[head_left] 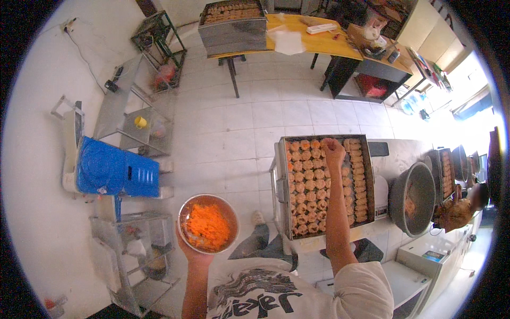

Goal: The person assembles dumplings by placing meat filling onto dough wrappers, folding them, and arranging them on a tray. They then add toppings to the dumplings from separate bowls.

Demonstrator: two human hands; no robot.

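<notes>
My left hand (192, 254) cups a round metal bowl (207, 223) from below, palm up and fingers spread against its underside; the bowl is heaped with shredded orange topping (207, 227). In front of me a large rectangular metal tray (325, 185) sits on the worktop (396, 154), packed with rows of small dumplings (308, 196), most of them dotted orange on top, while the column along the tray's right side looks paler. My right hand (333, 149) reaches out over the far end of the tray with the fingers pinched together just above the dumplings there; I cannot tell whether it holds a pinch of the topping.

To the right of the tray stands a big grey metal basin (414, 198), and beyond it another tray (445, 173) of dumplings, near which another person (461, 211) is at work. To my left a blue machine (114, 171) stands by the wall, with metal racks (139, 127) near it and a yellow cup (140, 122) on one shelf. Farther off, a wooden table (319, 40) carries one more filled tray (232, 21). My right arm stretches straight along the tray's middle, and my left forearm is raised beside my chest.
</notes>
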